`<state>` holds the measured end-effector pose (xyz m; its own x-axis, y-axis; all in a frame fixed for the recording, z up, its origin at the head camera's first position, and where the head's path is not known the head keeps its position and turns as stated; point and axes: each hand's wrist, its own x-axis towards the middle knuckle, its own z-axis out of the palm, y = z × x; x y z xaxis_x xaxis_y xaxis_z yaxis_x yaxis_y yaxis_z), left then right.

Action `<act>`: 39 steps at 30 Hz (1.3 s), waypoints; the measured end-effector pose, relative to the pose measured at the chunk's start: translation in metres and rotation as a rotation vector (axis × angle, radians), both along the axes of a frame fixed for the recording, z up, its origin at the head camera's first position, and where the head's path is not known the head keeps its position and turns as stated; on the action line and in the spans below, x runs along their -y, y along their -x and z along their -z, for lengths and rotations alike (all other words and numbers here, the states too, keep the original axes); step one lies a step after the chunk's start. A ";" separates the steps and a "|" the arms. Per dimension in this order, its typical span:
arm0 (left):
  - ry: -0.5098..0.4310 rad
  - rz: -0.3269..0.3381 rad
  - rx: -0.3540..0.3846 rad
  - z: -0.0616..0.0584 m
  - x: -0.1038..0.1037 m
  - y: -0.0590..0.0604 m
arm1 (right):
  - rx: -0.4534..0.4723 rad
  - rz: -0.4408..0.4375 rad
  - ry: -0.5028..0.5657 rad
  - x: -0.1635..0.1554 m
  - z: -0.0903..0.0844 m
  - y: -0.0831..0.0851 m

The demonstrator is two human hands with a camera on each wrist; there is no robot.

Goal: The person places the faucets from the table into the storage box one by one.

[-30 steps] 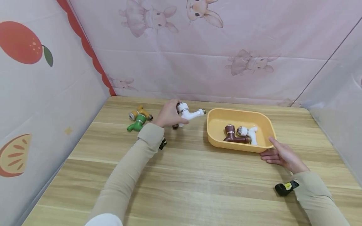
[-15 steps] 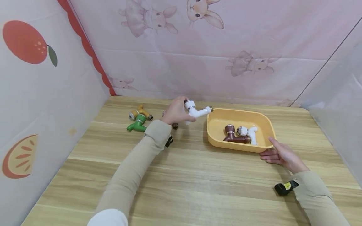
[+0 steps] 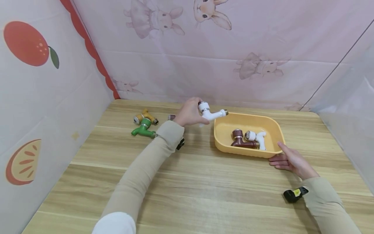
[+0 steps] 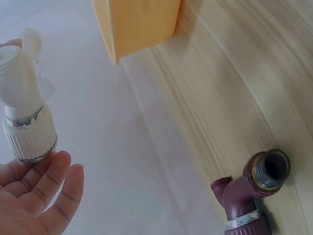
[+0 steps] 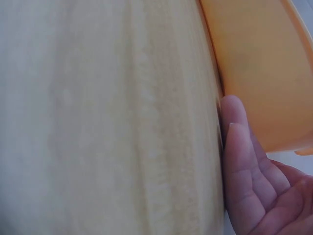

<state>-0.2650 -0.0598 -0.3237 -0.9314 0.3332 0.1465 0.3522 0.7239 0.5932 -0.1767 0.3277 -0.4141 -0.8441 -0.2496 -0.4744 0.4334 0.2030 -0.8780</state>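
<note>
In the head view my left hand holds a white plastic tap by its ribbed knob end. The tap is raised above the table, its brass threaded end overlapping the left rim of a yellow plastic basin. That knob rests against the fingers in the left wrist view. My right hand grips the basin's front right corner, thumb over the rim and fingers low along the outer wall. Inside the basin lie a maroon tap and another white tap.
A green tap and an orange-yellow tap lie together at the table's back left. Another maroon tap lies on the table, mostly hidden behind the left hand in the head view. Printed curtains stand along the back and sides.
My left hand has carried the white tap rightward and slightly away, up to the basin's left rim. The right hand and the basin have stayed in place.
</note>
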 end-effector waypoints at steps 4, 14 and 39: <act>0.004 0.026 -0.008 0.001 -0.006 0.001 | 0.003 0.005 0.003 0.001 0.001 -0.002; 0.077 0.059 0.001 0.001 -0.021 0.001 | 0.007 0.012 0.004 0.002 0.003 -0.007; 0.111 0.143 0.044 -0.014 -0.051 0.004 | 0.014 0.015 -0.009 0.004 0.002 -0.012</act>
<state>-0.2688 -0.0092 -0.3096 -0.8782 0.4743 0.0618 0.4317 0.7304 0.5293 -0.1648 0.3234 -0.4160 -0.8408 -0.2329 -0.4887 0.4491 0.2039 -0.8699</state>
